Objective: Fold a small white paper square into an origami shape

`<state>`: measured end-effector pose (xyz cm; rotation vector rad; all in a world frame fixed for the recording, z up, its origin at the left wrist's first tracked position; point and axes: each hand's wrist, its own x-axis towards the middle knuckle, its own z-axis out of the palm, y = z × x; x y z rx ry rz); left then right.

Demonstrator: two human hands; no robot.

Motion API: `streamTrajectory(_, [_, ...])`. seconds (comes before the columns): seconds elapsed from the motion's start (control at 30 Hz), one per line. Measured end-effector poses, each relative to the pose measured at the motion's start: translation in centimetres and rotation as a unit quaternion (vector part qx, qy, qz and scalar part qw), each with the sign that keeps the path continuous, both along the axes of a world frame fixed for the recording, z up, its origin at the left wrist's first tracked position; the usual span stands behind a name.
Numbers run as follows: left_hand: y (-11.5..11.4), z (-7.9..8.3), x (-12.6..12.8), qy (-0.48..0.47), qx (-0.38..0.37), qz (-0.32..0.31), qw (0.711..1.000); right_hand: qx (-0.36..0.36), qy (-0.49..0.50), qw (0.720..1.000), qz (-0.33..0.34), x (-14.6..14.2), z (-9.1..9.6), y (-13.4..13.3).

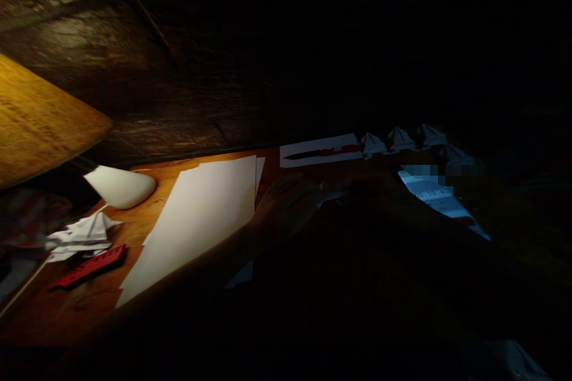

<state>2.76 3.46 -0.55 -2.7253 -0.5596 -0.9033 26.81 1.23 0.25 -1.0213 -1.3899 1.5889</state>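
Observation:
In deep shadow near the middle of the head view, my left hand [286,205] reaches in with its fingers closed at a small piece of folded paper [329,194]. My right hand [373,190] is at the paper's other side, its fingers closed on that end. Most of the right hand is lost in the dark. To the left of my hands lies a stack of white paper sheets [205,208], partly covered by my left forearm. A bluish, lit phone-like screen [440,197] shows beside my right hand.
Along the back are a knife [322,152] on a white strip [295,149] and several folded paper shapes [401,139]. At left stand a lamp's white base [123,186] and yellow shade [40,122], with crumpled paper [83,235] and a red handle-like object [92,266].

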Motion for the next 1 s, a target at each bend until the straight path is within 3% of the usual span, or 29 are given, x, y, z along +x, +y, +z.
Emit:
streamTrajectory(0.23, [0.8,-1.0,-0.8,-0.034,-0.087,0.016,0.996,0.097,-0.138,0.986,0.017,0.5,-0.9,0.0])
streamTrajectory(0.4, [0.5,-1.2,-0.7,-0.040,-0.110,0.014,0.993,0.232,-0.270,0.934,0.035,0.0,-0.9,-0.7])
streamTrajectory(0.67, [0.1,-1.1,-0.3,-0.051,-0.139,-0.008,0.989,0.367,-0.360,0.857,-0.044,-0.7,-0.4,-1.3])
streamTrajectory(1.0, [-0.3,-0.8,0.0,-0.040,-0.181,-0.022,0.982,0.363,-0.344,0.866,0.000,-0.2,1.0,-1.5])
